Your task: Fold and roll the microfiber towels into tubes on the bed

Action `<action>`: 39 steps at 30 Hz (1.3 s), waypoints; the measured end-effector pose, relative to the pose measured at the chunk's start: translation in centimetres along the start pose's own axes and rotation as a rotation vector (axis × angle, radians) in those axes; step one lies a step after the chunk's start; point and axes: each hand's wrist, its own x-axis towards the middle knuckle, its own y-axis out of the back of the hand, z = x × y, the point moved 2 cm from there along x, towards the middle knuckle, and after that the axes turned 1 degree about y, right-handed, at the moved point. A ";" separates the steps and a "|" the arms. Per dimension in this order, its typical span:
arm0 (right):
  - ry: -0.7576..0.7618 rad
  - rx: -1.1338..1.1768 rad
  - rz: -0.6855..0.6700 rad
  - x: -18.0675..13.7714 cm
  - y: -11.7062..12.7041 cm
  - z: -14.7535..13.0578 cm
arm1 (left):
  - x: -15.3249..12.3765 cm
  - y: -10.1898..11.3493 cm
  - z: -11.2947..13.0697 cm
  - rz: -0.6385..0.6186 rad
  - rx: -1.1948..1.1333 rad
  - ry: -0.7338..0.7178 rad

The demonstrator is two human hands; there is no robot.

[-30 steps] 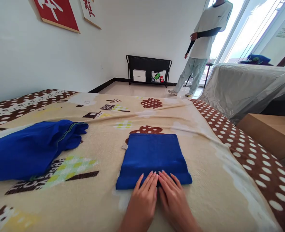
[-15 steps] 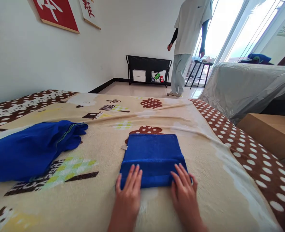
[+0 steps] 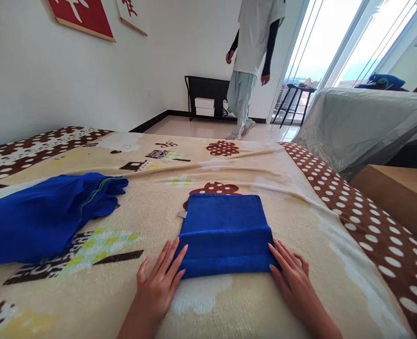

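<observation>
A folded blue towel (image 3: 224, 230) lies flat on the patterned beige blanket (image 3: 229, 174) in front of me. My left hand (image 3: 159, 278) rests flat and open on the blanket, its fingertips touching the towel's near left corner. My right hand (image 3: 291, 278) lies open with fingers stretched against the near right corner. Neither hand holds anything. A small white tag sticks out at the towel's left edge.
A crumpled blue garment (image 3: 46, 216) lies on the blanket at left. A person in a white shirt (image 3: 251, 56) walks across the floor beyond the bed. A black rack (image 3: 206, 96) stands by the far wall, a covered sofa (image 3: 364, 122) and brown box (image 3: 395, 193) at right.
My hands slid apart from the middle of the towel's near edge to its two corners. The person in the background walked leftward across the room.
</observation>
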 end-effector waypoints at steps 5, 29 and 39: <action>0.107 0.029 -0.017 -1.8 0.8 0.9 | -1.8 2.0 -0.1 0.085 -0.036 -0.146; 0.011 0.104 0.138 0.2 2.5 -5.7 | -1.1 2.8 4.7 0.137 -0.011 -0.045; 0.103 -0.015 0.027 -0.5 1.5 -5.1 | -1.0 1.1 4.6 0.143 -0.007 -0.157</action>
